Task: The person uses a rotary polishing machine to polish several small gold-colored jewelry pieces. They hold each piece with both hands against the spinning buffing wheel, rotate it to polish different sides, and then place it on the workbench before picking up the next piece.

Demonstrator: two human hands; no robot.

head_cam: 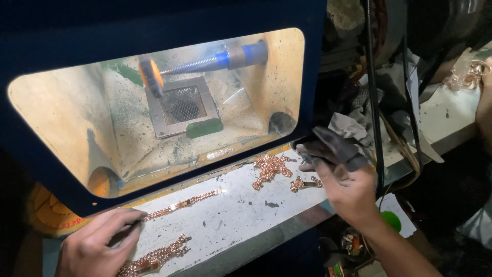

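Rose-gold links lie nearest of all: a bracelet (154,258) sits at the front edge of the white, stained bench (230,215), just beside the left hand (100,243). That hand rests low on the bench with its fingers curled, pinching the near end of a second, flat-plate bracelet (182,204), which stretches away from it to the right across the bench.

Further right, the right hand (346,182) is raised just over the bench edge, its fingertips covered in dark, soiled finger guards (335,149). The fingers are bent and close together; whether they grip anything I cannot tell. Just left of this hand lie a small bracelet piece (305,183) and, a little beyond it, a heap of chain (270,169), both on the bench.

Behind the bench stands a dark blue polishing cabinet (154,20) with a lit window. Inside are a small orange-faced buffing wheel (150,76) on a threaded spindle (205,62), and under it a square mesh grate (182,105).

Far right, another person's hand (484,102) shows at the frame edge beside more rose-gold jewellery (466,74).
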